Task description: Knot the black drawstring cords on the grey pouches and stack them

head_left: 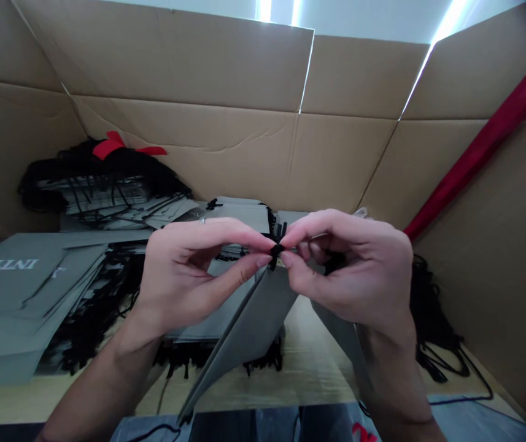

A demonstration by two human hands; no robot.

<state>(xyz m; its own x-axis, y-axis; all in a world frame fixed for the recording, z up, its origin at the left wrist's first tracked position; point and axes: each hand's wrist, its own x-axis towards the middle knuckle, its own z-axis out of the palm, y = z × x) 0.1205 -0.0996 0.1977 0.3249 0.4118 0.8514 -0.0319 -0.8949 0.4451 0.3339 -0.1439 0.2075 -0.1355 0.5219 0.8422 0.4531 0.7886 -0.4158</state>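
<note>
Centre of view, my left hand [184, 270] and my right hand [359, 270] meet, each with thumb and forefinger pinched on a black cord [276, 250] bunched in a small knot. The cord sits at the top corner of a grey flat bag-like piece [253, 337], which hangs slanted below my fingers. My right hand's other fingers curl inward, with more black material just visible behind them. Behind my hands lies a stack of similar grey pieces [237, 210] with black cord ends.
At left, grey pieces with white lettering [5, 288] are piled, black cords along their edge. Farther back sits a black cord bundle with a red strip [110, 145]. More black cord [433, 319] lies at right. Cardboard walls [198, 141] enclose the table; a dark red strap [479, 147] crosses the right one.
</note>
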